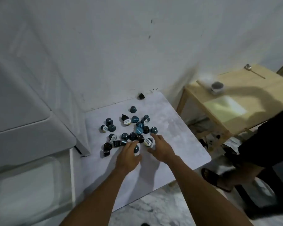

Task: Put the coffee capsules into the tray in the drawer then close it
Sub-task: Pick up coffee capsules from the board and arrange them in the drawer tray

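Several dark and blue coffee capsules (129,129) lie scattered on a small white table (178,144). One black capsule (141,96) sits apart at the far edge by the wall. My left hand (129,154) rests palm down at the near side of the pile, fingers curled around a dark capsule (136,149). My right hand (160,148) is spread open just right of it, fingertips beside a white-labelled capsule (147,141). No drawer or tray is recognisable in view.
A white appliance or cabinet (23,128) stands at the left, close to the table. A wooden side table (235,103) at the right carries a small cup (216,87) and a spoon (252,70). Another person's leg and sandalled foot (216,176) stand at the right.
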